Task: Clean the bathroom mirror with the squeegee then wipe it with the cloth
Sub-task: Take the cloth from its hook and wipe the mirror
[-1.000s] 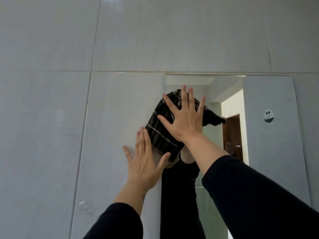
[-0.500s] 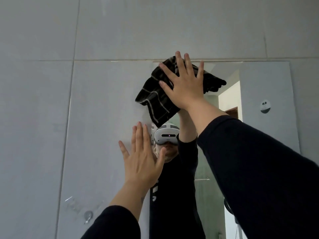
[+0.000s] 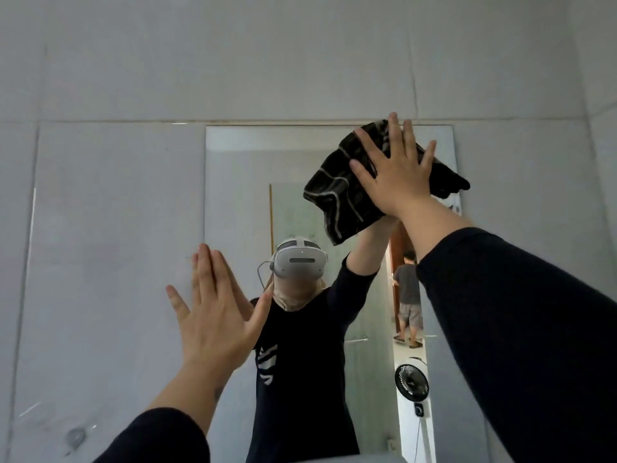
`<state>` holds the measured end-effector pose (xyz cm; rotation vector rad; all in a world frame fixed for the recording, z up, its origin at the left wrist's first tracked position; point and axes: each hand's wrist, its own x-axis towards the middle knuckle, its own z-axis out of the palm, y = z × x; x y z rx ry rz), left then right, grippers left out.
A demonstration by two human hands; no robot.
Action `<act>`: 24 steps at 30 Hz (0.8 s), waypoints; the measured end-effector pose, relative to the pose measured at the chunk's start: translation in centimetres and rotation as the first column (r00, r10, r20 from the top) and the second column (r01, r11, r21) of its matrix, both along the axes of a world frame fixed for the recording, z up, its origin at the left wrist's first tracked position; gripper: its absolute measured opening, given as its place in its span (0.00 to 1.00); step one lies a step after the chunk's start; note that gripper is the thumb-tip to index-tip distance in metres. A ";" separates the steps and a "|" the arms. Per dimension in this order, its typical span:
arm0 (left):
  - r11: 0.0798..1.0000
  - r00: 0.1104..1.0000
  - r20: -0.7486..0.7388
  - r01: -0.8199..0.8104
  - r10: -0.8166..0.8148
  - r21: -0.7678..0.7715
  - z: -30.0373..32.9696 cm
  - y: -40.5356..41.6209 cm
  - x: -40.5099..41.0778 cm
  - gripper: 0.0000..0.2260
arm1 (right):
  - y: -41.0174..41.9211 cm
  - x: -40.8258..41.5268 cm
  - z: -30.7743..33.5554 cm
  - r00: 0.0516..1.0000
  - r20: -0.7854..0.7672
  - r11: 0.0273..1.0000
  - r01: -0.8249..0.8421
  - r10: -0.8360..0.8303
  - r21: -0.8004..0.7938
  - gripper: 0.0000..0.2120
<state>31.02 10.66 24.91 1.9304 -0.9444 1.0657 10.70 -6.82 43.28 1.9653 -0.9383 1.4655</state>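
Change: the right hand (image 3: 399, 172) and the cloth (image 3: 344, 192) now sit toward the upper right of the mirror (image 3: 240, 195), having slid rightward along its top edge from nearer the upper middle half a second ago; the left hand (image 3: 217, 315) has stayed low and flat.
Right hand: fingers spread wide, palm pressing the cloth flat against the glass, fingertips reaching up to the mirror's top edge.
Left hand: open, fingers together and thumb out, laid flat at the mirror's left edge, lower left of centre in the frame, holding nothing.
Cloth position: trapped between the right palm and the glass; most of it spills out to the left of and below the hand, with a smaller bunch poking out to the hand's right.
Cloth look: dark, nearly black, with thin pale stripes, crumpled and folded rather than spread smooth.
Mirror: rectangular, set against grey wall tiles (image 3: 300, 61); it reflects the person in a dark sleeve with the arm raised.
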 end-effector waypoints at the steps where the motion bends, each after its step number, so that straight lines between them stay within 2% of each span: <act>1: 1.000 1.000 -0.010 0.003 -0.003 -0.006 0.0 -0.2 -0.2 0.46 | -0.7 -1.0 0.0 1.000 0.015 1.000 0.008 -0.008 0.024 0.29; 6: 0.999 0.999 -0.040 0.017 -0.018 -0.039 0.0 -0.7 -0.6 0.47 | -3.4 -4.4 -1.3 0.996 0.093 0.997 0.008 -0.015 0.080 0.28; 10: 0.999 1.000 -0.022 0.018 -0.019 -0.029 -0.1 -0.5 -0.3 0.48 | -4.3 -5.6 -5.3 0.989 0.145 0.998 -0.012 0.003 0.063 0.27; 17: 0.998 0.998 -0.030 0.056 -0.056 -0.011 0.2 -0.4 -0.6 0.48 | -3.0 -3.5 -10.9 0.988 0.151 0.999 0.038 -0.041 0.026 0.28; 24: 0.990 0.989 0.032 0.143 -0.143 0.010 -0.4 1.4 0.7 0.43 | 1.9 2.8 -10.8 0.999 -0.007 0.989 -0.052 0.052 -0.138 0.27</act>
